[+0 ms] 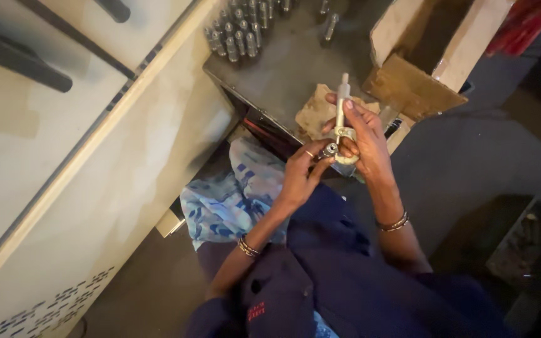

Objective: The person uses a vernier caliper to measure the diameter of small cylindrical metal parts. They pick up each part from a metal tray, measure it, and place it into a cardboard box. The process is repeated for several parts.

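Note:
My right hand [363,139] grips a micrometer [342,111], its long pale barrel pointing up and its curved frame low in my palm. My left hand [300,174] pinches a small shiny metal cylinder [329,150] and holds it in the jaw of the micrometer. Both hands meet just in front of the edge of a dark metal table [283,75]. I wear a dark blue garment, and bangles show on both wrists.
Several small metal cylinders [239,34] stand in rows at the table's far left. A crumpled tan cloth [313,112] lies near the table edge. An open cardboard box [427,50] sits at the right. A blue patterned cloth [233,194] lies below. A pale panel [64,156] fills the left.

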